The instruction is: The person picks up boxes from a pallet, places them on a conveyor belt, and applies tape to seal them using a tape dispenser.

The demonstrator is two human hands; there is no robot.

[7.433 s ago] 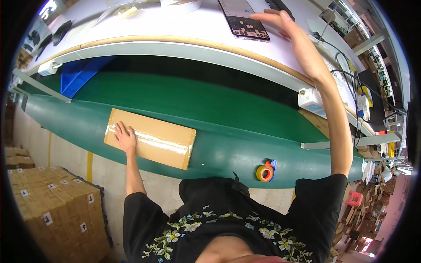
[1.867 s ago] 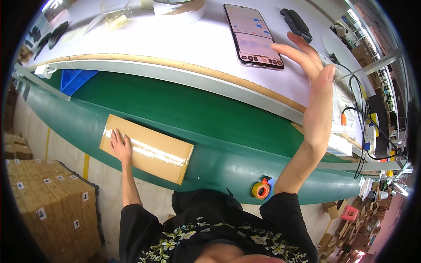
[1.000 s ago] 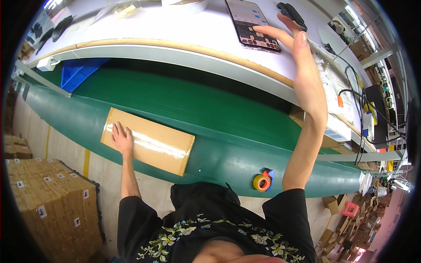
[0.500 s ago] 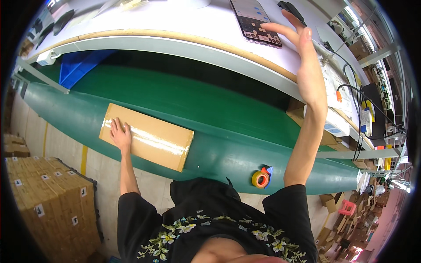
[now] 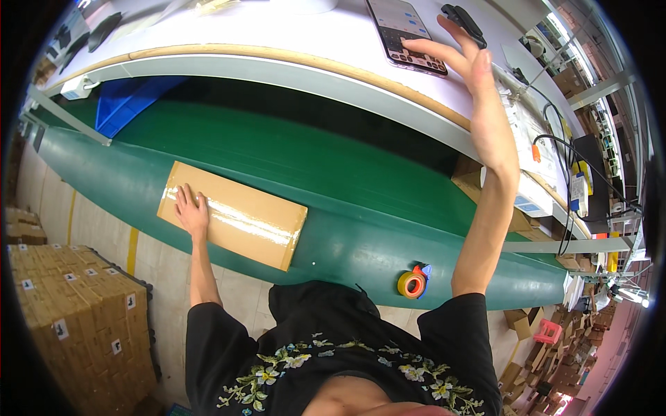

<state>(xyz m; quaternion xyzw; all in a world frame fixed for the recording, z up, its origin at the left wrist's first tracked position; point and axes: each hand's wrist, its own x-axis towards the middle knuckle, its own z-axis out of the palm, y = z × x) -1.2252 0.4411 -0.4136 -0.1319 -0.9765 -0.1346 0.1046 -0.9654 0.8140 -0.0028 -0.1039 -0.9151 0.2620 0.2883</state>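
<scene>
A flat brown cardboard box [image 5: 253, 204], its top seam covered with shiny clear tape, lies on the green work surface [image 5: 354, 249]. My left hand [image 5: 192, 213] rests flat on the box's left end, fingers spread. Up on the white shelf, a smartphone [image 5: 399, 26] lies face up with a chat and keyboard on its screen. My right hand [image 5: 468, 62] reaches over it, holding nothing. One outstretched finger is at the lower part of the screen; whether it touches the glass I cannot tell.
A tape dispenser [image 5: 413, 283] with a yellow roll sits on the green surface at right. A blue bin [image 5: 132, 104] is under the shelf [image 5: 277, 62] at left. Stacked cartons [image 5: 83, 312] stand on the floor at lower left. A black object [image 5: 463, 24] and cables lie beyond my right hand.
My right index finger has shifted slightly left across the phone's keyboard. My left hand and the box have stayed in place.
</scene>
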